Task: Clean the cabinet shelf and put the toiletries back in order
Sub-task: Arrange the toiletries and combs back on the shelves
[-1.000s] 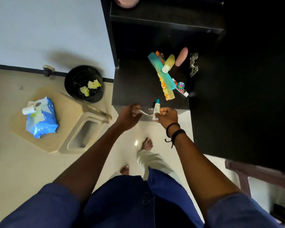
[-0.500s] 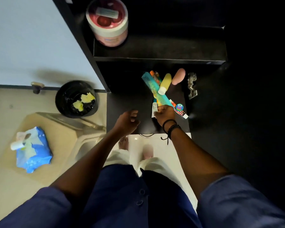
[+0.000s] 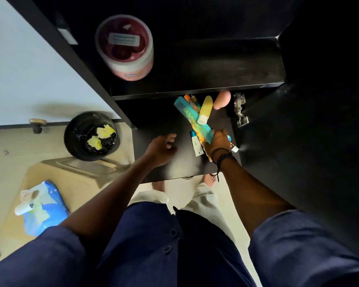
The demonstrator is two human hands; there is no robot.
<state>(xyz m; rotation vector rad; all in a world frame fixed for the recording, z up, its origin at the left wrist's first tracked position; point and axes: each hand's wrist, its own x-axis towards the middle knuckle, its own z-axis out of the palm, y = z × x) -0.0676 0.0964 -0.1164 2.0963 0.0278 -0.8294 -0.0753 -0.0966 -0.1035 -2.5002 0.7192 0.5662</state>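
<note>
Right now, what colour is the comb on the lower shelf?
The comb is teal; the head view shows it best.

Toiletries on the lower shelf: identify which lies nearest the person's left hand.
The small white tube with the teal cap, beside the right hand; the comb, yellow bottle and pink bottle lie farther from the left hand.

Navy short-sleeved shirt (image 3: 153, 245) with 2 buttons, pale trousers (image 3: 203, 198), black wristbands (image 3: 221, 155), bare feet (image 3: 208, 180)
</note>
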